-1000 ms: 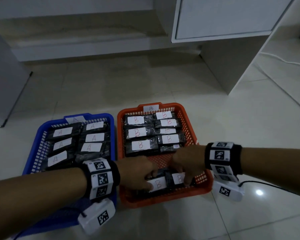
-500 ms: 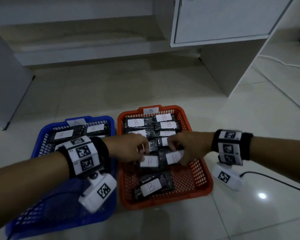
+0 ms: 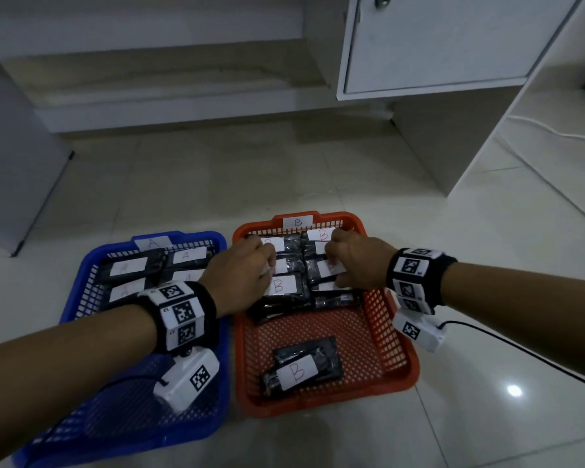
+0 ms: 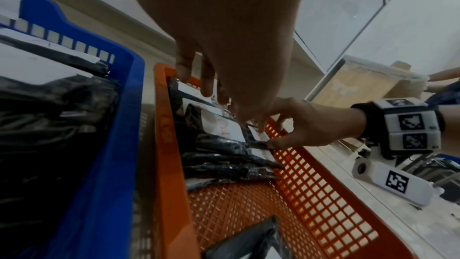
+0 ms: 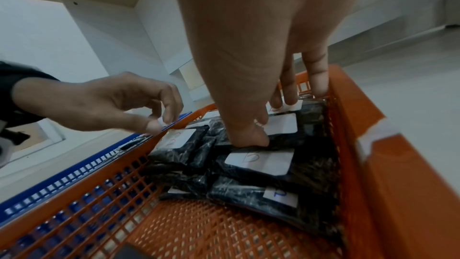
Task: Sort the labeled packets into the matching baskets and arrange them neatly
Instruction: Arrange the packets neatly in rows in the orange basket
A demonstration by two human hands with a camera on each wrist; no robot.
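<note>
Packets point(image 3: 286, 293): black crinkled plastic wrap, each with a white paper label marked B. Judged light, soft and a little slippery; the wrap should buckle if squeezed mid-body. Best hold looks like a pinch across a short edge, or flat fingers on the label to slide one along.

Head view. Orange basket point(image 3: 397, 361) sits centre-right of the frame, blue basket point(image 3: 81, 285) to its left with A-labelled packets. The B packets lie in two columns in the upper half of the orange basket. One stray packet point(image 3: 301, 368) lies tilted in the lower half, well apart from both hands. Left hand point(image 3: 238, 275) is over the left column, right hand point(image 3: 355, 260) over the right column; fingers of both are curled down onto the packets.

Left wrist view. Left hand point(image 4: 224, 50) fills the top centre; its fingertips point(image 4: 206, 88) press on the white labels at the far end of the basket. Cannot tell whether it pinches a packet or only presses. Right hand point(image 4: 308, 125), centre right, pinches a packet edge against the basket wall.

Right wrist view. Right hand point(image 5: 261, 56) reaches down from the top; its thumb point(image 5: 254, 137) presses on a packet at frame centre, its fingers point(image 5: 316, 74) on the far end by the wall. Left hand point(image 5: 104, 103), at left, pinches a white label between thumb and fingers.
</note>
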